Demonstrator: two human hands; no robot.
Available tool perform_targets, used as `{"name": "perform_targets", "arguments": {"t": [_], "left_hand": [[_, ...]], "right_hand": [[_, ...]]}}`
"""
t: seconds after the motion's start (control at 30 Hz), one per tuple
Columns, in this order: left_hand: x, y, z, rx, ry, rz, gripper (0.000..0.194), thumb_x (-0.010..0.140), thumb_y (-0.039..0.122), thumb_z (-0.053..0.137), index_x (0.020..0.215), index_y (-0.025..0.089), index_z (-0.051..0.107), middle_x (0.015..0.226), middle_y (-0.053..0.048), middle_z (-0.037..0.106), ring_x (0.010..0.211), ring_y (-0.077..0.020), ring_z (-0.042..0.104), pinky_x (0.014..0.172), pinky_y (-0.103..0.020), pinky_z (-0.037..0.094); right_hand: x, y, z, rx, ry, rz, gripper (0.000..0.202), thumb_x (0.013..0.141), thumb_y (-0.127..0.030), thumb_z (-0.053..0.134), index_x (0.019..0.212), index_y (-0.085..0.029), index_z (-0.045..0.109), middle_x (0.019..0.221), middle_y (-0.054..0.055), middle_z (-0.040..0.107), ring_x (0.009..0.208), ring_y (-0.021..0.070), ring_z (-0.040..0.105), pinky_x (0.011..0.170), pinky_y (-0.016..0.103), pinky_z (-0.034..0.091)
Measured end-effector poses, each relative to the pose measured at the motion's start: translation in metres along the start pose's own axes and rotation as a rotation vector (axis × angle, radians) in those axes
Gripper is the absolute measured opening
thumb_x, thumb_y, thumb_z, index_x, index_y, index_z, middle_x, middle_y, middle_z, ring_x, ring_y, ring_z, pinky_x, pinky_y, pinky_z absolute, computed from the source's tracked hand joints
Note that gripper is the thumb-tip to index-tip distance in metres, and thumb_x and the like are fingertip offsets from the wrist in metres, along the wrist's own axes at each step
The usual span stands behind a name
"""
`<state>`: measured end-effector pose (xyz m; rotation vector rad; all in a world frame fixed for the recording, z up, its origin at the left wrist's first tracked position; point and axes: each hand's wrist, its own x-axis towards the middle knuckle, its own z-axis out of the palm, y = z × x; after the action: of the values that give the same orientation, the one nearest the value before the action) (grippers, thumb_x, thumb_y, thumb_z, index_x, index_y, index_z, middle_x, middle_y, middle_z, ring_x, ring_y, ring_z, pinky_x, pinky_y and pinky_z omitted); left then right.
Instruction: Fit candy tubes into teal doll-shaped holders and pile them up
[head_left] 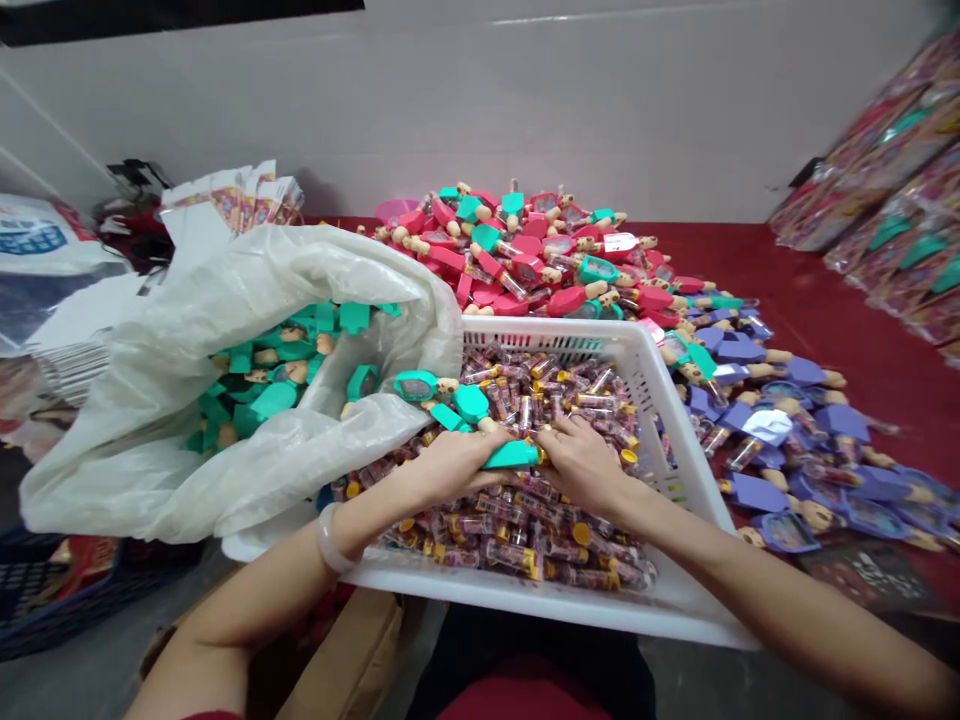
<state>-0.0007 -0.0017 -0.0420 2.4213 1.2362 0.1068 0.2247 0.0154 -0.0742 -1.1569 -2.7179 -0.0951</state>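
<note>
My left hand (469,462) is closed round a green plastic piece (511,455) above the middle of a white basket (694,470). Touching the right end of that piece, my right hand (581,460) is closed at a small yellow-capped tube, mostly hidden by the fingers. Many small clear tubes with yellow caps (517,530) fill the basket. Several loose green pieces (471,402) lie on the tubes just beyond my left hand. A translucent white bag (247,270) rests open over the basket's left side, with green pieces (274,400) inside.
Behind the basket is a heap of red and green pieces (525,250) on a red surface (750,250). Purple pieces (810,440) lie to the right. Wrapped packs (900,190) stand at far right, printed cards (240,195) at back left. A blue crate (75,610) sits lower left.
</note>
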Motion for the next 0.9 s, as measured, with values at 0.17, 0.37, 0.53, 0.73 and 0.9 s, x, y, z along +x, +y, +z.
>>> {"name": "perform_targets", "arguments": {"t": [0.17, 0.37, 0.53, 0.73, 0.9], "left_hand": [[-0.001, 0.008, 0.004, 0.016, -0.040, 0.004, 0.039, 0.092, 0.053, 0.045, 0.108, 0.018, 0.054, 0.090, -0.008, 0.066, 0.077, -0.0234, 0.064, 0.064, -0.027, 0.042], [0.000, 0.008, -0.001, -0.472, -0.076, -0.073, 0.042, 0.088, 0.058, 0.050, 0.090, 0.017, 0.056, 0.080, -0.002, 0.060, 0.072, -0.0161, 0.057, 0.061, -0.023, 0.039], [0.003, -0.002, -0.011, -0.895, -0.079, -0.261, 0.053, 0.080, 0.063, 0.058, 0.104, 0.016, 0.057, 0.069, 0.003, 0.053, 0.049, -0.0076, 0.043, 0.046, -0.020, 0.033], [0.005, -0.008, -0.017, -0.898, 0.171, -0.267, 0.047, 0.081, 0.061, 0.058, 0.093, 0.016, 0.056, 0.071, 0.003, 0.052, 0.055, -0.0083, 0.045, 0.050, -0.020, 0.036], [0.003, -0.003, -0.012, -0.600, 0.308, -0.134, 0.039, 0.084, 0.055, 0.060, 0.087, 0.016, 0.054, 0.071, 0.004, 0.052, 0.064, -0.0103, 0.048, 0.061, -0.022, 0.039]], "right_hand": [[-0.001, 0.000, 0.004, -0.005, -0.148, -0.066, 0.010, 0.082, -0.024, 0.060, 0.087, -0.015, 0.058, 0.071, 0.006, 0.069, 0.061, 0.0183, 0.059, 0.059, 0.030, 0.028], [-0.003, -0.005, 0.005, 0.154, -0.136, 0.094, 0.008, 0.078, -0.027, 0.058, 0.080, -0.019, 0.055, 0.067, 0.005, 0.068, 0.055, 0.0161, 0.056, 0.053, 0.028, 0.019], [0.003, -0.005, -0.020, 0.600, 0.014, 0.292, 0.023, 0.083, -0.036, 0.050, 0.067, -0.022, 0.041, 0.058, -0.002, 0.050, 0.054, 0.0128, 0.044, 0.055, 0.026, 0.025], [0.008, 0.000, -0.034, 1.217, -0.022, 0.335, 0.028, 0.089, -0.036, 0.036, 0.066, -0.022, 0.040, 0.062, -0.003, 0.044, 0.058, 0.0123, 0.038, 0.056, 0.027, 0.031], [0.011, -0.001, -0.027, 1.271, 0.024, 0.455, 0.022, 0.078, -0.026, 0.038, 0.057, -0.022, 0.038, 0.054, -0.003, 0.041, 0.052, 0.0116, 0.036, 0.052, 0.028, 0.029]]}}
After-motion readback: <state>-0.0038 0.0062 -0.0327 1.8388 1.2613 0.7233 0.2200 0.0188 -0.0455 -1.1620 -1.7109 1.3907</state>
